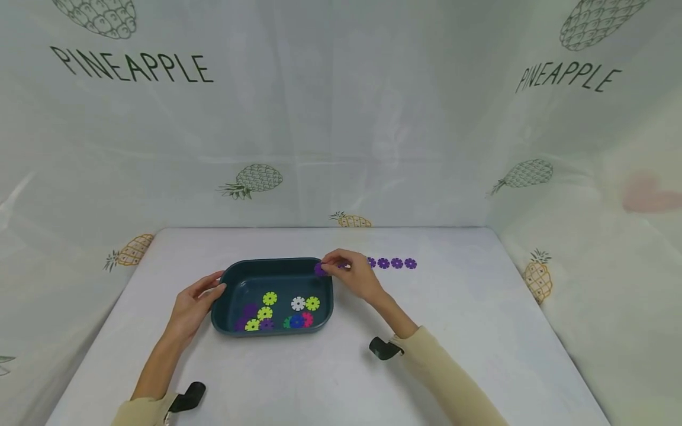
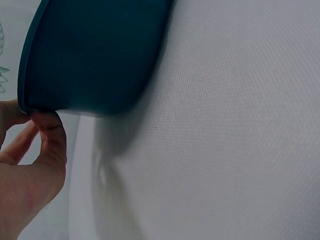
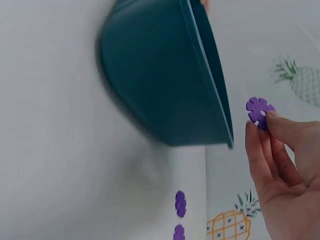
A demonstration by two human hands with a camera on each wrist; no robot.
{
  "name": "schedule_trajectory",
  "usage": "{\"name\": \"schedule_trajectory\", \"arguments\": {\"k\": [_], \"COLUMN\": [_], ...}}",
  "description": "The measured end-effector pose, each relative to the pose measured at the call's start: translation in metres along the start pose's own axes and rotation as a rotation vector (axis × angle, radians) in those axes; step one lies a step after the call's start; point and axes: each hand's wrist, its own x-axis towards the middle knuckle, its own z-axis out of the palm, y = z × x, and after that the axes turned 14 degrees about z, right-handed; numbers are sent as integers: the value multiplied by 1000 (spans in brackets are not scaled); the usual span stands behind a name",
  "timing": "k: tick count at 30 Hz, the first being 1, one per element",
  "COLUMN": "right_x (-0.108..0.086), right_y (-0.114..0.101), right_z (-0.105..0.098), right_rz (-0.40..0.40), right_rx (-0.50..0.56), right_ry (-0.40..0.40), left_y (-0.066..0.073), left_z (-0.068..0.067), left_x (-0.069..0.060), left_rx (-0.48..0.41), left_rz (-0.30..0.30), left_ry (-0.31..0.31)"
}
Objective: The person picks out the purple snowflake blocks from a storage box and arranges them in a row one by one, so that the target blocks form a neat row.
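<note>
A dark teal tray [image 1: 272, 333] stands on the table with several flower-shaped plastic discs inside. My left hand [image 1: 193, 303] holds its left rim, thumb and fingers pinching the edge in the left wrist view. Over the tray's right back corner, my right hand [image 1: 353, 276] pinches a purple flower disc [image 3: 258, 111] between thumb and fingers. Inside the tray lie yellow-green discs [image 1: 264, 313], purple discs [image 1: 250, 310], a white disc [image 1: 298, 303], a blue disc [image 1: 296, 321], a pink-red disc [image 1: 307, 319] and a partly covered green disc [image 1: 287, 323].
To the right of the tray, a row of purple discs [image 1: 396, 263] lies along the back of the white table [image 1: 453, 331], its left end partly behind my right hand. A pineapple-printed curtain [image 1: 330, 118] hangs behind and beside the table.
</note>
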Motion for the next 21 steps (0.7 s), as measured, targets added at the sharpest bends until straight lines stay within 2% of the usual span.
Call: {"name": "schedule_trajectory", "arguments": {"k": [10,21], "right_x": [-3,-10], "right_y": [20,49], "right_z": [-21,-42], "right_rz": [27,108], "right_rx": [20,77], "right_ry": [146,239], "left_y": [2,1], "left_z": [-1,-1], "left_x": [1,2], "left_rx": [10,0], "left_rz": [-18,-13], "left_ry": [5,0]}}
